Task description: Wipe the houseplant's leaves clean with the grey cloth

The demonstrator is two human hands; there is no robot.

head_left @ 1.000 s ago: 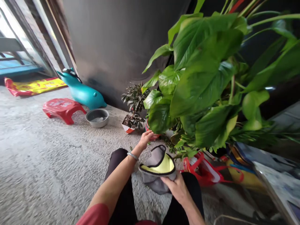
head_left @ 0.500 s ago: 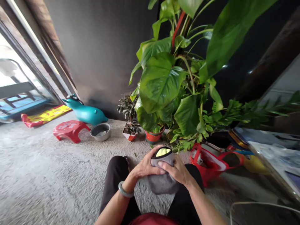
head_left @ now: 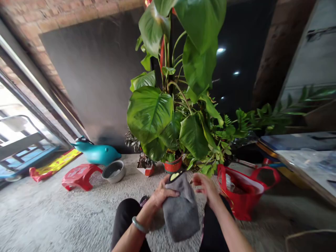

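head view is showing the left hand point(head_left: 161, 196) gripping a grey cloth pouch point(head_left: 181, 210) hanging over the lap, while the right hand point(head_left: 206, 185) is hovering beside it, fingers loosely spread, before potted plants point(head_left: 168, 119).

Right hand point(head_left: 204, 183) now off the grey cloth point(head_left: 181, 210)

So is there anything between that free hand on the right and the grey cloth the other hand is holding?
Nothing visible. The left hand grips the grey cloth at its top edge, and the right hand hovers open just beside it, with only a small bare gap between them.
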